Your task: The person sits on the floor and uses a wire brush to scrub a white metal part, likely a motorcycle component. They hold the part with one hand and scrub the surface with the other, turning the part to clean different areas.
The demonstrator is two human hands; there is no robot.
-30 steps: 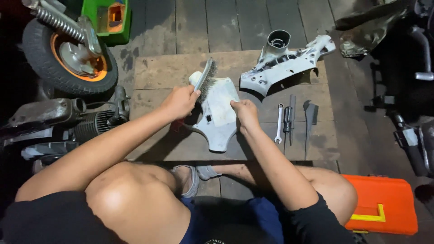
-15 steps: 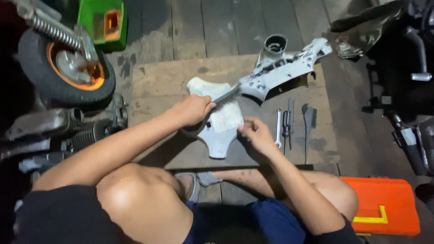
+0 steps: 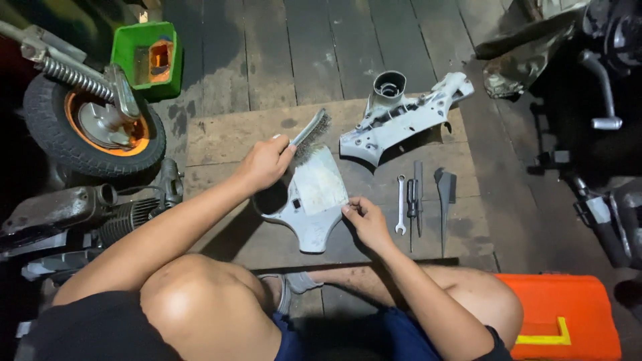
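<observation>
beside the gray cover [image 3: 313, 200], wrench [image 3: 400, 204], pliers [image 3: 414, 197], larger casing [image 3: 404, 117]

Left hand [image 3: 264, 164] grips wire brush [image 3: 309, 128], bristles at top edge of grey metal cover plate [image 3: 314, 200]. Right hand [image 3: 366, 220] pinches plate's right edge. Spanner [image 3: 400, 204] just right; orange toolbox [image 3: 568, 317] lower right.

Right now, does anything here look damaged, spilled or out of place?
Nothing stands out. The left hand holds a wire brush over a worn grey cover plate steadied by the right hand; the wrench lies straight on the board.
</observation>
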